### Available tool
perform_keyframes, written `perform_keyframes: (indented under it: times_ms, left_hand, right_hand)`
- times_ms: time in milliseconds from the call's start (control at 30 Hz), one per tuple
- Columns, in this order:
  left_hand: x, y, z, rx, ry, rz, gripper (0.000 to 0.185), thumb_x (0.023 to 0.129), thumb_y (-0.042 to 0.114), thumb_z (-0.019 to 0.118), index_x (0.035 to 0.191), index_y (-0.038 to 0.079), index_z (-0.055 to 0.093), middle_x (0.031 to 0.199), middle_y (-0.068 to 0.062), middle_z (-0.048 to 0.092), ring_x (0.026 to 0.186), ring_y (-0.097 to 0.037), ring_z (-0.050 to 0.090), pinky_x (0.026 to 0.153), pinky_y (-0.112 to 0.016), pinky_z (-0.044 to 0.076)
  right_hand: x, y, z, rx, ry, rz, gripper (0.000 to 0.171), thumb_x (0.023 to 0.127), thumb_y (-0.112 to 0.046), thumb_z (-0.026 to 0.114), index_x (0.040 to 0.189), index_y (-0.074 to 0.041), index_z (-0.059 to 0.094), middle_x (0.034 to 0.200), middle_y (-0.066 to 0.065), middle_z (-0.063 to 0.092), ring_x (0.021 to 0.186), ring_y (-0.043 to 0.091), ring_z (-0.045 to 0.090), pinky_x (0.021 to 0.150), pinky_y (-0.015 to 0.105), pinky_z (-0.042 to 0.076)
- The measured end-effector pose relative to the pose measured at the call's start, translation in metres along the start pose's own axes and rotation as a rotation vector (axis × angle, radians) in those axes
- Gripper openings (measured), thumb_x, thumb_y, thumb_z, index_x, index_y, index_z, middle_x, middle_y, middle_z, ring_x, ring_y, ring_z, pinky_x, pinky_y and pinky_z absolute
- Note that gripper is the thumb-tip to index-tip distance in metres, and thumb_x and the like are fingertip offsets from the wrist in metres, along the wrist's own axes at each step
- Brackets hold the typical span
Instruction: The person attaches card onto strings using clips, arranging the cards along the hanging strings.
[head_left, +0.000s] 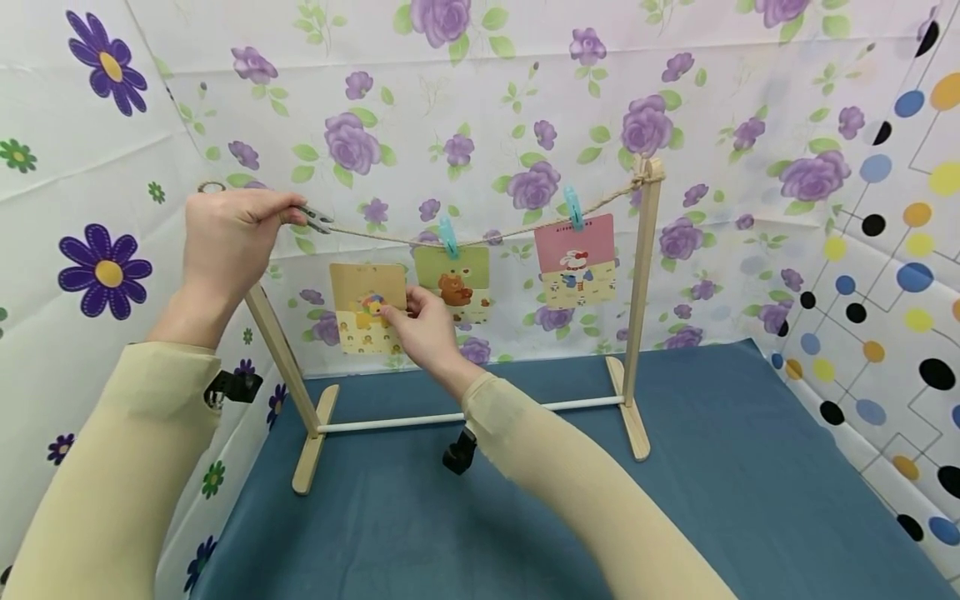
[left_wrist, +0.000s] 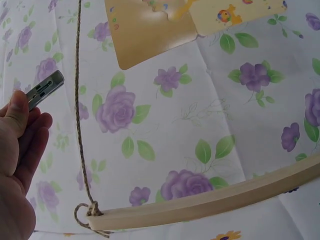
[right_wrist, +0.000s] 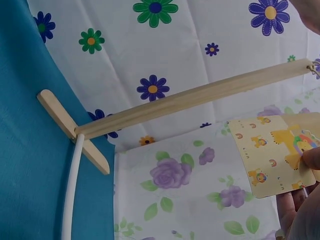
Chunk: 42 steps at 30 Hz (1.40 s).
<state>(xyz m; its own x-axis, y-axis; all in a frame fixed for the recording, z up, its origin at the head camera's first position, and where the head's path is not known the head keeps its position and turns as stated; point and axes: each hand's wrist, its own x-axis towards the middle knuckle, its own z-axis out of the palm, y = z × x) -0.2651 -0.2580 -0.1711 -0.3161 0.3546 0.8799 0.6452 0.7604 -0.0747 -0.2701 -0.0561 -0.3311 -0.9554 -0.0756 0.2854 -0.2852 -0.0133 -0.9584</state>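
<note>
Wooden two-post drying frame [head_left: 643, 308] with white crossbar [head_left: 570, 406], standing on blue tablecloth [head_left: 720, 467]. On its jute string [head_left: 525, 227]: green bear card [head_left: 454, 285] under teal peg [head_left: 448, 237] mid-span; pink rabbit card [head_left: 575, 260] under teal peg [head_left: 573, 207] near right post. Purple-rose floral backdrop [head_left: 450, 100] behind frame.

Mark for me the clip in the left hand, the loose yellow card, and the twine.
clip [head_left: 318, 220], head view, on its jaw end.
yellow card [head_left: 362, 292], head view, upper face.
twine [head_left: 375, 237], head view, left stretch.
</note>
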Motion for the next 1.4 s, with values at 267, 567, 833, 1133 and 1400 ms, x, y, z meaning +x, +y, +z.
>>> perform_keyframes:
  times_ms: [267,567,833,1133,1400]
  left_hand:
    - [0.010,-0.001,0.000,0.046,-0.105,-0.019,0.009,0.095,0.001,0.079,0.101,0.004,0.086,0.096,-0.014,0.080,0.085,-0.039,0.079,0.079,-0.044,0.062]
    - [0.013,-0.005,0.002,0.076,-0.133,-0.002,0.010,0.096,0.003,0.078,0.103,0.005,0.086,0.097,-0.014,0.080,0.085,-0.038,0.079,0.075,-0.004,0.043]
    - [0.019,-0.002,0.002,0.098,-0.223,-0.041,0.012,0.099,-0.002,0.073,0.103,0.000,0.085,0.098,-0.017,0.080,0.088,-0.041,0.079,0.076,-0.055,0.063]
    - [0.018,-0.004,0.005,0.067,-0.272,-0.108,0.009,0.098,0.004,0.077,0.101,0.003,0.085,0.100,-0.016,0.080,0.091,-0.042,0.079,0.079,-0.046,0.063]
    - [0.014,-0.011,0.008,-0.004,-0.302,-0.168,0.009,0.098,0.005,0.078,0.104,0.002,0.085,0.099,-0.016,0.080,0.087,-0.040,0.079,0.060,-0.002,0.030]
  right_hand:
    - [0.005,-0.003,0.001,-0.019,0.007,-0.001,0.025,0.106,-0.019,0.072,0.130,-0.010,0.073,0.098,-0.004,0.077,0.086,0.015,0.071,0.070,0.031,0.058]
    - [0.007,-0.006,0.006,-0.062,0.020,-0.011,0.026,0.106,-0.022,0.072,0.131,-0.012,0.073,0.099,-0.005,0.077,0.084,0.014,0.070,0.066,0.028,0.054]
    - [0.007,-0.007,0.007,-0.042,-0.004,-0.044,0.021,0.107,-0.020,0.071,0.126,-0.012,0.074,0.099,-0.003,0.078,0.082,0.019,0.071,0.063,0.027,0.053]
    - [0.008,-0.003,0.010,-0.052,0.010,-0.032,0.022,0.106,-0.020,0.071,0.127,-0.011,0.075,0.098,-0.004,0.078,0.085,0.016,0.073,0.068,0.028,0.059]
    - [0.009,-0.008,0.010,-0.055,0.009,-0.021,0.025,0.107,-0.019,0.071,0.131,-0.012,0.074,0.102,-0.004,0.078,0.086,0.015,0.071,0.066,0.027,0.055]
